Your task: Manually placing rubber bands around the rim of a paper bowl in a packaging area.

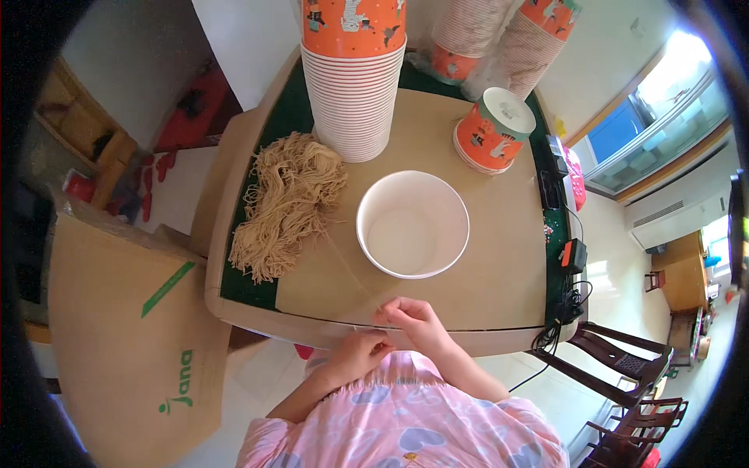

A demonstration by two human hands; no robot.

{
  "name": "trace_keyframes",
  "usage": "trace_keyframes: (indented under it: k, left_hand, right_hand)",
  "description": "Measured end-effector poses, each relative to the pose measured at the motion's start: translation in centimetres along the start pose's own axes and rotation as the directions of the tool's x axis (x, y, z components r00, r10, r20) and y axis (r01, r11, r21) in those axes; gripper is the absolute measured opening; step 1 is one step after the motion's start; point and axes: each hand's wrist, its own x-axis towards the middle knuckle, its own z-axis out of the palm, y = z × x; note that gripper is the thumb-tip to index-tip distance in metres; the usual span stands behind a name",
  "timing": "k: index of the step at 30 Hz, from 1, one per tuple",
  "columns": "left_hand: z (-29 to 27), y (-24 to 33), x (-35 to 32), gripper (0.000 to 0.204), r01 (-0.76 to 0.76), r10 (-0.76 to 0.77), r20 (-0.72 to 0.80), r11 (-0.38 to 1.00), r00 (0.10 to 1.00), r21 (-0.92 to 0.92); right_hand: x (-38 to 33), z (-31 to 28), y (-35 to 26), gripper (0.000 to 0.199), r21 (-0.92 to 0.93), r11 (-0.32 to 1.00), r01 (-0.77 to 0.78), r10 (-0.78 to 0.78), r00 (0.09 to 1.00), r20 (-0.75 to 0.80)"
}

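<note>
In the head view, the right hand (412, 318) is at the near edge of the table, with its thumb and forefinger brought together at the end of a thin, pale tan strand of string (341, 256), which they appear to pinch. The left hand (360, 356) is lower and just to the left of it, close to the person's waist; its fingers curl inward, but I cannot tell whether they grasp anything

The strand slants up and to the left from the right fingertips, over a flat brown cardboard sheet (499, 257), to a loose, tangled bundle of tan string (289, 203). That bundle lies beyond both hands and to their left, partly on the sheet and partly on the dark green tabletop (253, 295)

A wide, round white paper tub (413, 226) stands open side up on the sheet, beyond the right hand and to the right of the bundle. Farther back, a tall stack of nested paper tubs with white rims and an orange printed wall (351, 101) rises just beside the bundle. An upside-down orange printed paper tub with a pale round base (491, 140) sits back to the right, near orange and white tub stacks in clear plastic wrapping (538, 43) at the far edge. A large brown cardboard box (117, 327) stands to the left of the table
</note>
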Motion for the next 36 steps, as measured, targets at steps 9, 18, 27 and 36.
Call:
trace_keyframes:
  k: [9,18,27,36]
  left_hand:
    - [-3.4,-1.6,0.8,0.009,0.21,-0.199,-0.128,0.975,0.972,0.079]
    - [-4.4,1.4,3.4,0.006,0.096,-0.083,-0.179,0.993,0.98,0.066]
    - [-8.8,4.2,7.6,0.033,-0.052,0.324,-0.397,0.825,0.859,0.562]
    - [-11.7,5.2,13.2,0.012,-0.238,0.367,0.044,0.502,0.929,0.832]
  right_hand:
    - [-4.5,-5.6,-6.4,0.007,0.056,0.998,0.004,0.004,0.99,-0.143]
    - [-4.9,-12.0,-4.3,0.008,-0.371,0.928,0.047,-0.217,0.876,-0.431]
    - [-3.5,-8.7,-1.7,0.023,-0.946,0.294,0.133,-0.467,0.884,-0.021]
    - [-2.9,-6.5,-1.8,0.01,-0.731,0.681,0.041,-0.227,0.961,-0.157]
